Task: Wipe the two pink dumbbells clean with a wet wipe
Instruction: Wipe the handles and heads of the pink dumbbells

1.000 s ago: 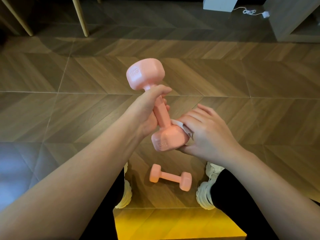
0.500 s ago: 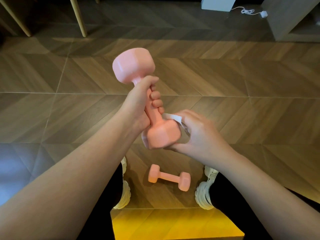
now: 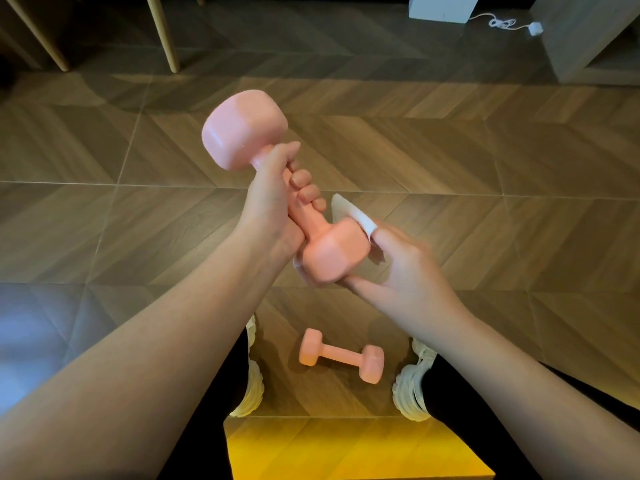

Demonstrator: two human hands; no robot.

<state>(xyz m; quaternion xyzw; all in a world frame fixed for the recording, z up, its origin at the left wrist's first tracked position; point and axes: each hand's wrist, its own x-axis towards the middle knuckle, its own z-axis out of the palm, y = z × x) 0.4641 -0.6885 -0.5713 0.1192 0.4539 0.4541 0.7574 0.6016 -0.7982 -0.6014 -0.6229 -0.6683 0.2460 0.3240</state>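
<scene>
Wood-pattern floor (image 3: 450, 168). Left hand (image 3: 273, 209) grips handle of raised dumbbell (image 3: 244, 129); right hand (image 3: 405, 268), fingers spread and blurred, presses wipe (image 3: 353, 216) against its lower head; second dumbbell (image 3: 341, 355) lies on floor between shoes (image 3: 251, 382).

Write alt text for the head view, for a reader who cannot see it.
The left hand grips a pink dumbbell by its handle while the right hand presses a white wet wipe against its lower head. A second pink dumbbell lies on the wood-pattern floor between two white shoes.
</scene>
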